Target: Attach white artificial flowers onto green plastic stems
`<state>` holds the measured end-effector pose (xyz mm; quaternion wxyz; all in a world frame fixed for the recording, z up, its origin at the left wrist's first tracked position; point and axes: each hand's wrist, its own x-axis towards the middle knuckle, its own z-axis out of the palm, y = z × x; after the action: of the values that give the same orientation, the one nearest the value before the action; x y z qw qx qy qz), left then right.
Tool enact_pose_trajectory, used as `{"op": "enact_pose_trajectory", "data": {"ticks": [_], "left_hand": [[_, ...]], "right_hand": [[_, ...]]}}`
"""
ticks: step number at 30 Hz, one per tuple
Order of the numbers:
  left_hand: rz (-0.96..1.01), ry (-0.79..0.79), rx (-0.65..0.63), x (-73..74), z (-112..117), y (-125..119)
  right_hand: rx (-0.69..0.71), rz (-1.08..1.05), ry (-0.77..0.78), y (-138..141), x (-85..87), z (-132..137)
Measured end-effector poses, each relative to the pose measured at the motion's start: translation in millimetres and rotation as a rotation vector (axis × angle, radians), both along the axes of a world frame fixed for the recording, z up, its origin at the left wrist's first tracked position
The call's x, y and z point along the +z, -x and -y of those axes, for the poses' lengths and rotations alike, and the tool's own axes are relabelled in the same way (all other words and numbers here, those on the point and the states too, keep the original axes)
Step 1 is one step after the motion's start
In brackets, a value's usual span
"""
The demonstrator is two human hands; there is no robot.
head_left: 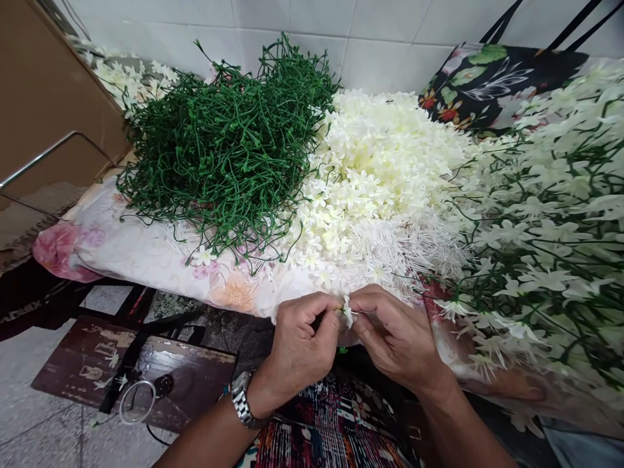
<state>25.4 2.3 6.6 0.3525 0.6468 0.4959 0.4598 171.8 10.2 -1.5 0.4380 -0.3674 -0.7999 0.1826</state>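
Note:
In front of my body, a small white artificial flower (348,313) is held between the fingertips of both hands. My left hand (305,341), with a metal watch on its wrist, pinches the flower's left side, where a bit of yellow-green shows. From the right, my right hand (402,341) pinches at the flower's other side, thumb against forefinger. The fingers hide most of the small parts there. Just beyond my hands lie a heap of loose white blossoms (385,162) and a patch of thin white stamens (416,244). Farther left is a tangled pile of green plastic stems (229,143).
Finished-looking white flowers on green stems (546,240) are heaped at the right. A floral cloth (141,244) covers the work surface. Behind lies a black floral bag (507,84). At left stand a cardboard box (53,78) and, lower, a brown board (190,370).

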Motion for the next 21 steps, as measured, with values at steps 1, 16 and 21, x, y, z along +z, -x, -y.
{"op": "enact_pose_trajectory", "data": {"ticks": [1,16,21], "left_hand": [[-0.007,-0.004,0.005,0.0,0,0],[0.113,-0.197,0.074,-6.3,6,9],[0.008,-0.380,0.058,-12.9,9,11]], "right_hand": [[0.000,0.001,-0.002,0,-0.5,0],[-0.063,-0.082,0.086,-7,22.3,8],[-0.023,-0.050,0.120,-1,25.7,13]]}}
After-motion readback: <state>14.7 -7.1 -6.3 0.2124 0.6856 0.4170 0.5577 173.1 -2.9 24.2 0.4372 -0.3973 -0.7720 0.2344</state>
